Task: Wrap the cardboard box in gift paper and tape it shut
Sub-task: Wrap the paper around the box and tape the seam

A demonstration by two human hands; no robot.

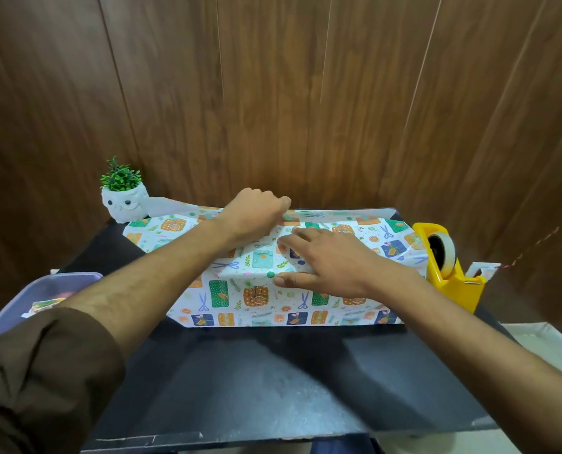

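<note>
**Seam held, tape to the right**

The gift paper [256, 309] hides the box mid-counter [273, 388], long axis running left-right. My left hand [256, 214] pinches its far flap. My right hand [325, 263] presses flat, nearer the tape dispenser [446, 270].

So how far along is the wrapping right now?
Done: gift paper covers front and top. In hand: left hand grips the far flap, right hand presses flat on top. Left: no tape seen on the seam, both paper ends stick out unfolded, tape dispenser sits untouched.
</note>
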